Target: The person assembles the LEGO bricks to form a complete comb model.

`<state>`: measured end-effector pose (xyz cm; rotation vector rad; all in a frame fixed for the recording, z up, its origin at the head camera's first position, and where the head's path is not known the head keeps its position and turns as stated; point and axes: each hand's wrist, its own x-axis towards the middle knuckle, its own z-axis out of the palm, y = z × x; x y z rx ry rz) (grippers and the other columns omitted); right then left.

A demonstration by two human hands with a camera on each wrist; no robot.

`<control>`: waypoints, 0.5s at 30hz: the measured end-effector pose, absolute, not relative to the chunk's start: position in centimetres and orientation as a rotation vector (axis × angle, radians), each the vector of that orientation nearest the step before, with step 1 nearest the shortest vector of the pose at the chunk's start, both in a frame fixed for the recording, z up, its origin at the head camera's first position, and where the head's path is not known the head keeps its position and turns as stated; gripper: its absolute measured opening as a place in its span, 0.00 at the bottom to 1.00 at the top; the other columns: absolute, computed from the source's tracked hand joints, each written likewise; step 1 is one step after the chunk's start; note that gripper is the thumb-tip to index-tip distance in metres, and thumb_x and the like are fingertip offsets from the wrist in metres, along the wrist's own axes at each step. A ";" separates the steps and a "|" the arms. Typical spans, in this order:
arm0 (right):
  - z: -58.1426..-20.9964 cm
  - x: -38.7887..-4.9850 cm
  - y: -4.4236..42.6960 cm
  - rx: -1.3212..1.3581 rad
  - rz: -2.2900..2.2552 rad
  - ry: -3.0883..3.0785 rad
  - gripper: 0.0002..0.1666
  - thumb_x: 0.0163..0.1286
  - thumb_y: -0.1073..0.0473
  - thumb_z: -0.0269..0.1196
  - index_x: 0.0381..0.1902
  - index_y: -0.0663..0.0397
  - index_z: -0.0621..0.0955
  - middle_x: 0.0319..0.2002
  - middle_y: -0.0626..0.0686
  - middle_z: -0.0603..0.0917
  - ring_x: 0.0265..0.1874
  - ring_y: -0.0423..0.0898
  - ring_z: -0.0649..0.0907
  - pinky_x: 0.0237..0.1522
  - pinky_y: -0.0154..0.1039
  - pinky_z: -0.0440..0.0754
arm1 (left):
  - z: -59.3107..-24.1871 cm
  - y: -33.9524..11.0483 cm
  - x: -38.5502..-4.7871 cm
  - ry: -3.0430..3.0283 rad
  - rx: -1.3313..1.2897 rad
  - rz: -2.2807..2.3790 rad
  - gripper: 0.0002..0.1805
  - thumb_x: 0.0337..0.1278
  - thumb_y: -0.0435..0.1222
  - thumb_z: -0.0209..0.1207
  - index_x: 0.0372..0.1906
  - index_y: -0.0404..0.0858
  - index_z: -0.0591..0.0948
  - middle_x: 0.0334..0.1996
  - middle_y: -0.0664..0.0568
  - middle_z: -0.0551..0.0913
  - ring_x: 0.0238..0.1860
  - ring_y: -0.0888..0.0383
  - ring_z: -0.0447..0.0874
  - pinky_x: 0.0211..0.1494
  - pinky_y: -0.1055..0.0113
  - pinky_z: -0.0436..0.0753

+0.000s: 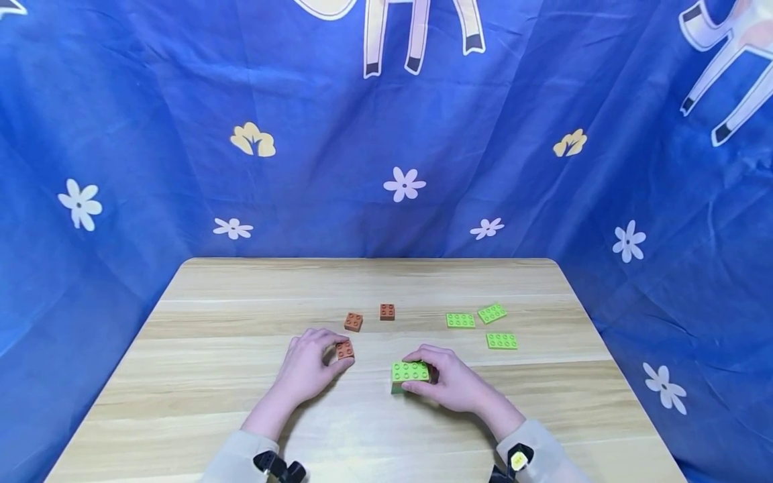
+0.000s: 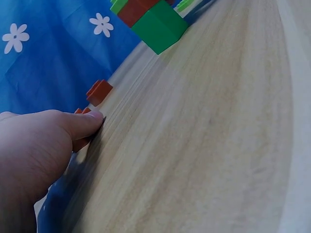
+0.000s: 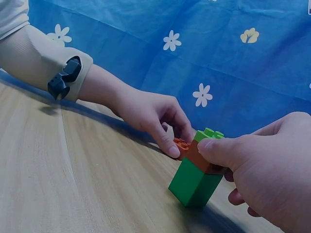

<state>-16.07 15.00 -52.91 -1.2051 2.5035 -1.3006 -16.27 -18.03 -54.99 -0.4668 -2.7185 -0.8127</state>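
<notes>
1. Tabletop (image 1: 374, 429): wood or wood-look board, smooth, its pale grain running parallel to the far edge; a soft sheen lightens the area toward the near edge.
2. Stacked bricks (image 3: 194, 183), near the surface's midline: moulded plastic, flat smooth walls with slight gloss, studded top.
3. Loose brown bricks (image 1: 353, 322), left of the far right corner: plastic, satin to matt, with raised round studs.
4. Light-green plates (image 1: 461, 320), toward the right edge: bright smooth plastic, likewise studded.
5. Backdrop (image 1: 338, 168), beyond the far edge: blue cloth, softly creased.
6. Sleeves (image 1: 232, 457): pale matt cloth.
7. Wrist devices (image 3: 65, 79): black, hard, plastic-looking.
</notes>
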 end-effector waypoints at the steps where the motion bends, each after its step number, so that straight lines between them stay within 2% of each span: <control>1: -52.9 -16.1 15.0 -1.209 -1.304 2.504 0.21 0.72 0.47 0.72 0.60 0.42 0.83 0.44 0.36 0.83 0.39 0.37 0.82 0.42 0.36 0.82 | -55.0 -18.0 -16.3 -2.719 -0.466 -0.818 0.26 0.51 0.51 0.80 0.54 0.45 0.89 0.52 0.54 0.89 0.54 0.50 0.82 0.52 0.53 0.72; 7: -52.9 -16.1 15.1 -1.224 -1.307 2.508 0.21 0.72 0.47 0.73 0.60 0.43 0.83 0.44 0.36 0.83 0.40 0.36 0.82 0.43 0.36 0.82 | -54.7 -18.1 -16.1 -2.722 -0.447 -0.861 0.28 0.52 0.51 0.80 0.57 0.46 0.88 0.51 0.53 0.90 0.54 0.52 0.83 0.56 0.52 0.73; 15: -52.7 -16.0 14.9 -1.221 -1.301 2.502 0.21 0.72 0.47 0.72 0.59 0.42 0.83 0.45 0.36 0.84 0.41 0.37 0.82 0.45 0.37 0.83 | -52.1 -16.8 -15.0 -2.679 -0.493 -1.009 0.27 0.54 0.49 0.79 0.59 0.46 0.88 0.55 0.54 0.89 0.60 0.48 0.83 0.68 0.41 0.72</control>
